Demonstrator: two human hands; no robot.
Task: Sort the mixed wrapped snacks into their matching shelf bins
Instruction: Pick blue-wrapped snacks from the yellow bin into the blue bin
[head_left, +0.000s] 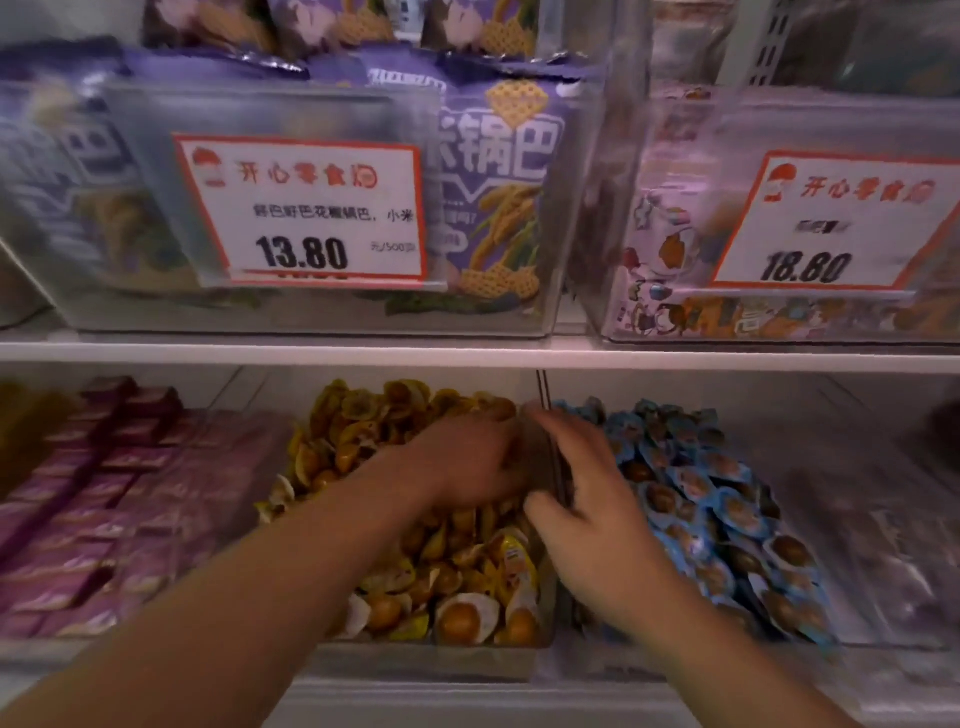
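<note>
On the lower shelf a clear bin holds yellow-wrapped egg snacks (457, 613), and the bin to its right holds blue-wrapped egg snacks (727, 499). My left hand (467, 462) reaches into the yellow pile near the clear divider (558, 467), its fingers hidden and blurred among the packets. My right hand (587, 488) lies across the divider at the left edge of the blue pile, thumb on the yellow side. Whether either hand holds a packet cannot be made out.
A bin of purple-pink wrapped bars (104, 499) sits at the left. Above the white shelf edge (467, 353), clear bins hold purple snack bags (498, 171) and cartoon-printed packets (675, 312), with price tags (306, 208) reading 13.80 and 18.80. A dim bin (893, 519) is at far right.
</note>
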